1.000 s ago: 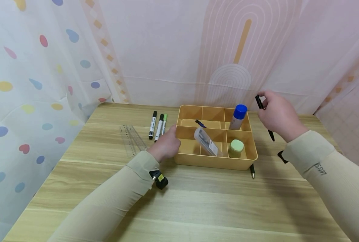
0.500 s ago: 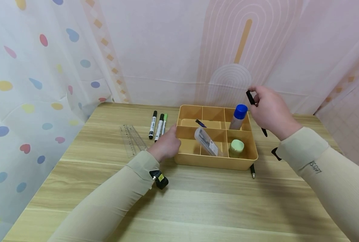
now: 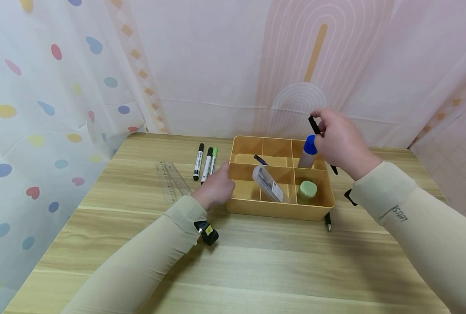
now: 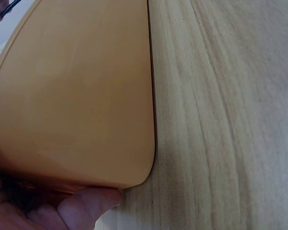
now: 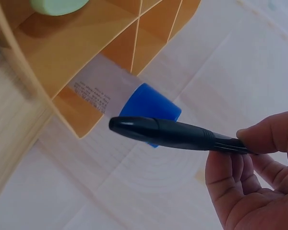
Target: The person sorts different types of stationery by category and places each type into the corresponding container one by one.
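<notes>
My right hand (image 3: 340,141) pinches a black pen (image 5: 177,135) near one end between thumb and fingers. It holds the pen in the air over the right end of the yellow divided storage box (image 3: 280,211). In the right wrist view, the pen passes in front of a pale tube with a blue cap (image 5: 149,108), which leans in the back right compartment. At the box's left end my left hand (image 3: 217,187) grips the side, with the thumb (image 4: 93,201) against the lower corner; its other fingers are partly hidden.
The box also contains a light green rounded object (image 3: 307,190), a clear plastic case (image 3: 270,185) and a blue pen (image 3: 260,160). Left of it lie several markers (image 3: 198,162) and clear rulers (image 3: 170,182). Another black pen (image 3: 328,221) pokes out at the box's front right corner.
My right hand has moved left with the black pen, from beside the box to over its right end near the blue cap. The left hand and box have stayed put.
</notes>
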The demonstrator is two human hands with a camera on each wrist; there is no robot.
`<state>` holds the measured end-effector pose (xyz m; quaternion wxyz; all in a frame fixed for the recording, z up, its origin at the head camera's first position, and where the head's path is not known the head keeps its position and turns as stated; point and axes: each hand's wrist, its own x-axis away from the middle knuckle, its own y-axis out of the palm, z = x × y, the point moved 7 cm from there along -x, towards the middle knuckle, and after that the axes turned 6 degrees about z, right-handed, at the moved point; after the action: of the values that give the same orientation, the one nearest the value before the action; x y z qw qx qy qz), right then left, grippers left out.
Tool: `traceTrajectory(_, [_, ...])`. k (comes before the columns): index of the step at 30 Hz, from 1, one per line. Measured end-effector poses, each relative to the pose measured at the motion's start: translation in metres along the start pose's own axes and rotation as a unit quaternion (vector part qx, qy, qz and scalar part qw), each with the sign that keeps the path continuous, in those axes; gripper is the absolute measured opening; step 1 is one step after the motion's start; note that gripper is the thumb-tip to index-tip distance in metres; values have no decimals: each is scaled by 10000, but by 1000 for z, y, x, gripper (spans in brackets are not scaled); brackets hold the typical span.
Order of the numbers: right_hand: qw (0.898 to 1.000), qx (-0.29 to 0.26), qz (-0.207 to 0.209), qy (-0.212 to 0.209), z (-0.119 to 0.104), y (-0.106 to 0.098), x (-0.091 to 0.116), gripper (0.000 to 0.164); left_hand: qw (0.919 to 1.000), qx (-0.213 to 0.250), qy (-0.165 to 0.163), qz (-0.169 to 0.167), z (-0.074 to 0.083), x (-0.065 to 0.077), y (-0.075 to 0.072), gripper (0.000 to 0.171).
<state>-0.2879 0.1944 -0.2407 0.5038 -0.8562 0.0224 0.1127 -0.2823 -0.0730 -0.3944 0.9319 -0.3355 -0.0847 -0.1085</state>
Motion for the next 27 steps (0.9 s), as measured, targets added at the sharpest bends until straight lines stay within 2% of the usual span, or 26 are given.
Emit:
traceTrajectory(14, [9986, -113, -14, -522, -23, 16, -5, 57, 9999, -87, -22, -63, 1, 1, 0, 72])
traceTrajectory(27, [9961, -261, -518, -665, -43, 45, -16, 57, 10000, -74, -2, -60, -1, 1, -1, 74])
